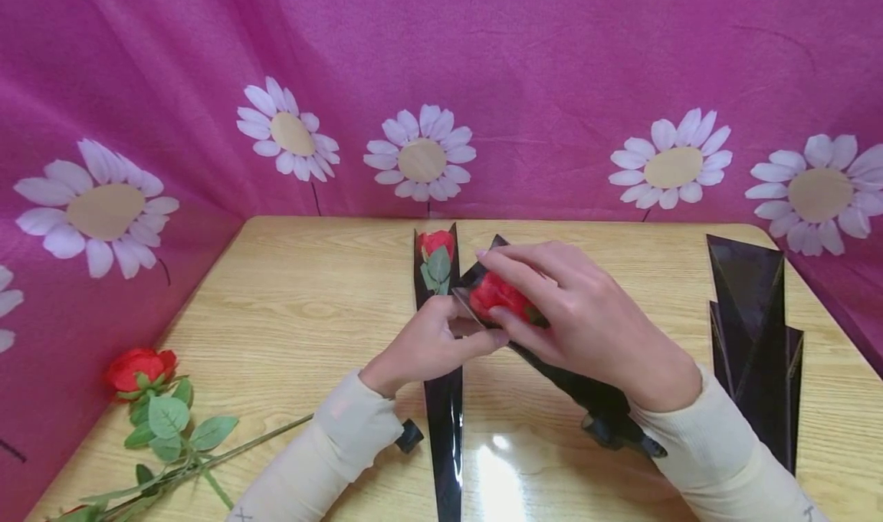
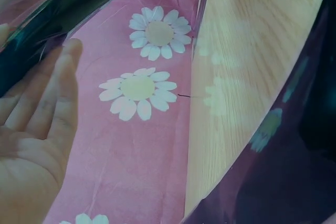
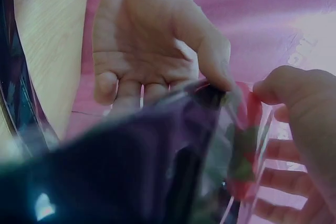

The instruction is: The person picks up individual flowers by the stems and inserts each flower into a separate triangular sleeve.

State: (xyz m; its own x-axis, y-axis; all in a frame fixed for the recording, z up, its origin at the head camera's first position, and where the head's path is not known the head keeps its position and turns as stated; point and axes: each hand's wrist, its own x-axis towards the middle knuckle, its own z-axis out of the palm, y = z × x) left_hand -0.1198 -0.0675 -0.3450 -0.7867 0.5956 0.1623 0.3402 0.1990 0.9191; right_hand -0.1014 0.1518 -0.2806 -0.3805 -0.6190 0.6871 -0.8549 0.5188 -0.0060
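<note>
A red artificial rose (image 1: pixel 498 296) sits inside the mouth of a black and clear flower sleeve (image 1: pixel 572 380), tilted up over the table. My right hand (image 1: pixel 586 315) holds the sleeve around the bloom, thumb on the near side and fingers across the far side. At the sleeve's left edge, my left hand (image 1: pixel 428 342) pinches the film; the right wrist view shows its thumb on the rim (image 3: pixel 210 90) and its fingers behind. Below the left hand, a second rose (image 1: pixel 438 242) lies in its own black sleeve (image 1: pixel 444 415). The right hand hides the lower stem.
Loose roses (image 1: pixel 141 370) with leafy stems (image 1: pixel 172 430) lie at the table's left. Several black sleeves (image 1: pixel 752 338) overlap at the right. A pink cloth (image 1: pixel 538 85) with printed daisies stands behind the wooden table (image 1: pixel 310 292).
</note>
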